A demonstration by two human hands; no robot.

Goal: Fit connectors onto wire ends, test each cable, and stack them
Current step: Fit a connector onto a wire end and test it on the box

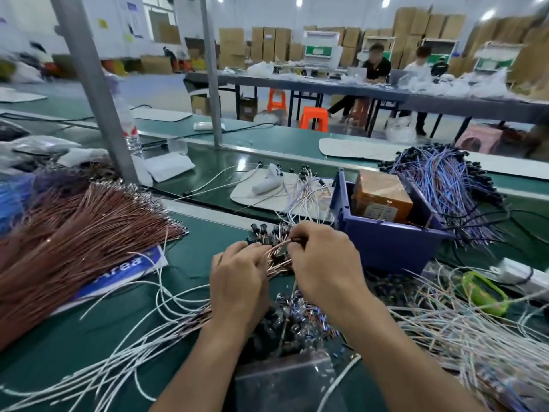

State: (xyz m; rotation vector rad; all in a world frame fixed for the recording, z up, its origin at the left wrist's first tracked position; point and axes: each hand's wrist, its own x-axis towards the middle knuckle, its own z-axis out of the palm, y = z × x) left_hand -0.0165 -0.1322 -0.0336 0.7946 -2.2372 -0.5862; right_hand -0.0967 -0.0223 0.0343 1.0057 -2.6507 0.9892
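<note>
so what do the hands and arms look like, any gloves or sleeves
No gloves: the left hand and right hand are bare, with no rings, watch or bands showing. The left forearm and right forearm are bare too, down to the picture's bottom edge; no sleeve is in view.

Orange box (381,196) in a blue bin (386,245), water bottle (130,135) beside a metal post (92,84), orange stool (314,118) beyond

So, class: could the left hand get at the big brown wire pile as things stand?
Probably yes: the brown wire pile lies near the left hand, with only loose white wires between. But that hand grips a small wire bundle.
</note>
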